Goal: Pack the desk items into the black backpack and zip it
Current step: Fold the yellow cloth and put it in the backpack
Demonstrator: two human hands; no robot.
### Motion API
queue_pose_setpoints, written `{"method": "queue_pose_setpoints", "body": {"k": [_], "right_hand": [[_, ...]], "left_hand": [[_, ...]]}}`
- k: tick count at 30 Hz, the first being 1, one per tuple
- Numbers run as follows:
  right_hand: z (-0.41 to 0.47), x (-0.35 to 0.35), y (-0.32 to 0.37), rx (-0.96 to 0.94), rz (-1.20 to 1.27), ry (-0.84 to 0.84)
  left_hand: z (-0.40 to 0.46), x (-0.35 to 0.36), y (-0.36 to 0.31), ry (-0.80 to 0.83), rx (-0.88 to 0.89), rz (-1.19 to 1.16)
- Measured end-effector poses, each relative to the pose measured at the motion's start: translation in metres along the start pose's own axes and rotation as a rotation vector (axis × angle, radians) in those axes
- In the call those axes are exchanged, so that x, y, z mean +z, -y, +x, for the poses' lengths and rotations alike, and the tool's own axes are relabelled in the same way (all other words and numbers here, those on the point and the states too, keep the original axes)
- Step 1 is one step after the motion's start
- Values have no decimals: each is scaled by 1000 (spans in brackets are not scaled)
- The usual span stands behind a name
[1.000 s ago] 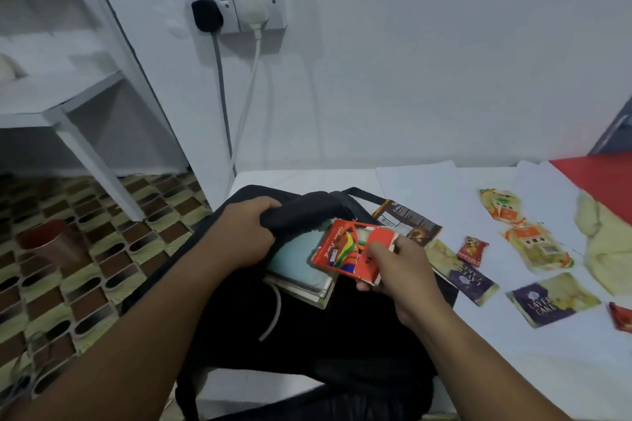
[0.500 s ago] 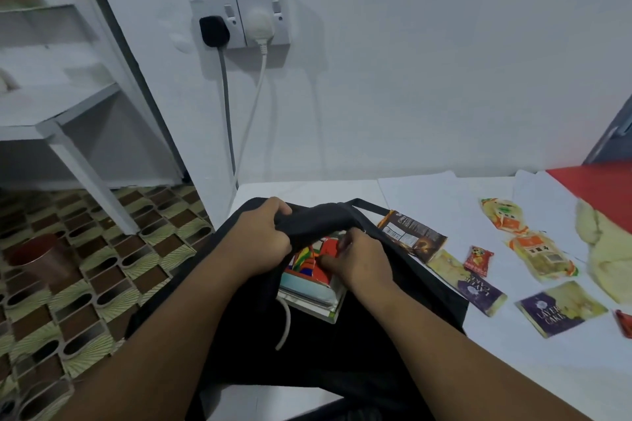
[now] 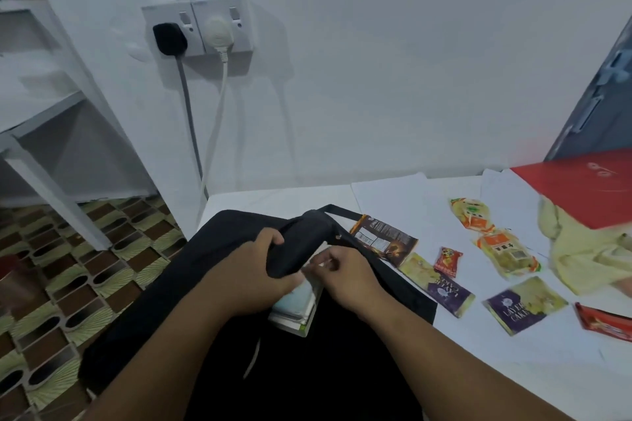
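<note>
Fingers [image 3: 273,239] of my left hand [image 3: 254,270] grip the black backpack [image 3: 212,284] flap; right hand [image 3: 345,273] fingers curl inside, contents unclear. Snack packets [image 3: 441,285] remain on the worktop [image 3: 513,362]; zip undone.

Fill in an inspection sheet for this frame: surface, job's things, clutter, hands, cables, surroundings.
Surface: white desk, sheets of white paper at its far side.
Job's things: black backpack at the desk's left edge, mouth open, books showing inside; dark snack packet, two purple cake packets, small red packet, two orange packets and a red wrapper lie unpacked.
Clutter: yellow cloth, red folder.
Hands: left hand grips the backpack's flap; right hand at the opening, fingers curled, contents unclear.
Cables: black plug and white plug in wall sockets, cords hanging down.
Surroundings: white shelf, patterned floor.
</note>
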State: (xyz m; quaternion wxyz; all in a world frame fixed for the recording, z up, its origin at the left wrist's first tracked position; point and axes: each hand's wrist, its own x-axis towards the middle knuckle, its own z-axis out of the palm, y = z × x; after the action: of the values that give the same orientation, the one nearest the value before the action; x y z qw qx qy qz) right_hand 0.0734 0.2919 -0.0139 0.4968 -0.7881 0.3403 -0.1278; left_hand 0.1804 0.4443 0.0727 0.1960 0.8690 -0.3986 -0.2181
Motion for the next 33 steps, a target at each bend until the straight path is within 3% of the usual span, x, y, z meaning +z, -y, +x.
{"method": "queue_pose_setpoints", "body": {"k": [4, 8, 10, 14, 18, 22, 26, 30, 33], "right_hand": [[-24, -44, -14, 36, 231, -32], [-34, -97, -28, 43, 261, -129], [-33, -124, -43, 57, 274, -163], [-28, -184, -79, 66, 238, -208], [-16, -254, -124, 42, 127, -244], [-8, -330, -178, 6, -192, -292], [-9, -395, -226, 169, -646, -236], [-8, -428, -255, 187, -591, -194], [-4, -429, -269, 49, -600, -249]], "left_hand": [[15, 42, -17, -2, 25, -20], [30, 79, -62, -316, 181, -13], [40, 93, -93, -378, 246, -46], [67, 128, -155, -309, 357, -230], [101, 173, -220, -254, 308, -360], [134, 234, -281, -203, 288, -301], [161, 293, -327, -46, 258, -94], [170, 326, -365, -50, 141, 254], [170, 335, -375, -104, 119, 265]]}}
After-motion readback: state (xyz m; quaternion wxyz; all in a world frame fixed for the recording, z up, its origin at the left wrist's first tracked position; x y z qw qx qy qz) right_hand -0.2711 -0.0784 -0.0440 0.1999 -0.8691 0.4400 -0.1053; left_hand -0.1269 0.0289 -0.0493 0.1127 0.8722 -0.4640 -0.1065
